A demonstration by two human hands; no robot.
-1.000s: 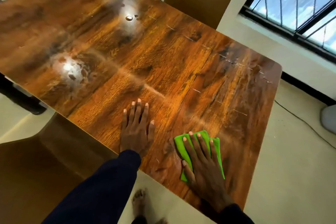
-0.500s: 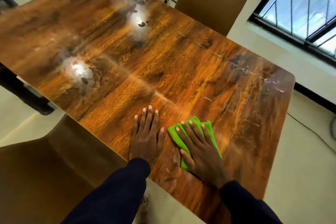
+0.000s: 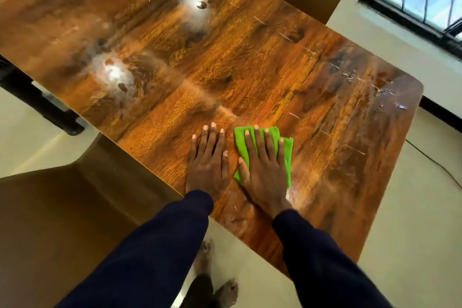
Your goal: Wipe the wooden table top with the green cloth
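Green cloth (image 3: 283, 147) lies flat under the spread right hand (image 3: 265, 170) by the wooden table top's (image 3: 250, 62) near edge, left hand (image 3: 208, 160) flat and empty beside, most unwiped wood stretching away ahead.

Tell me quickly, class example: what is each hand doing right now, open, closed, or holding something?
Left hand: open, fingers straight, flat on the wooden table top.
Right hand: open, fingers straight, pressing the green cloth onto the table.
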